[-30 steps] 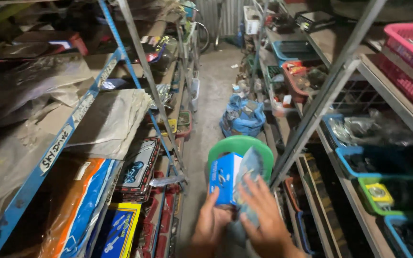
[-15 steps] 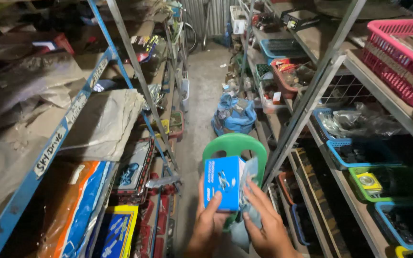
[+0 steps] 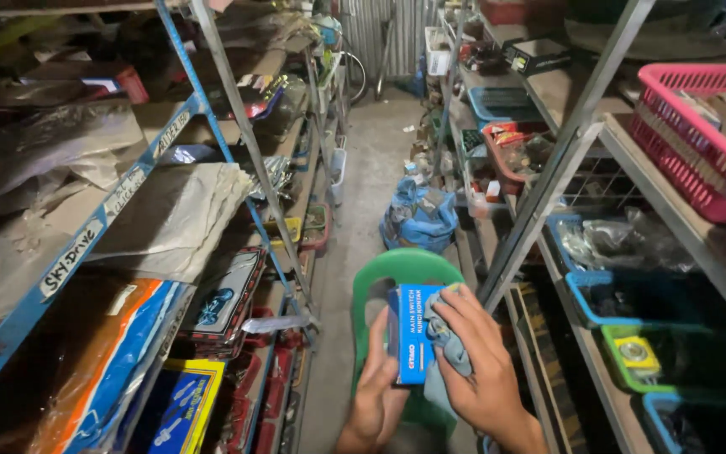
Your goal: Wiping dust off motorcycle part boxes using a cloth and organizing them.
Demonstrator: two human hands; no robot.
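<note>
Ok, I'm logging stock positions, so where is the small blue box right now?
In the head view the small blue box is low centre, held between the left hand and right hand, in front of the green plastic chair.

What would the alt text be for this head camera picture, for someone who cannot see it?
Two hands hold a small blue box over a green plastic chair: the left hand grips it, the right hand presses a grey cloth against it. Cluttered metal shelves line a narrow aisle.
</note>
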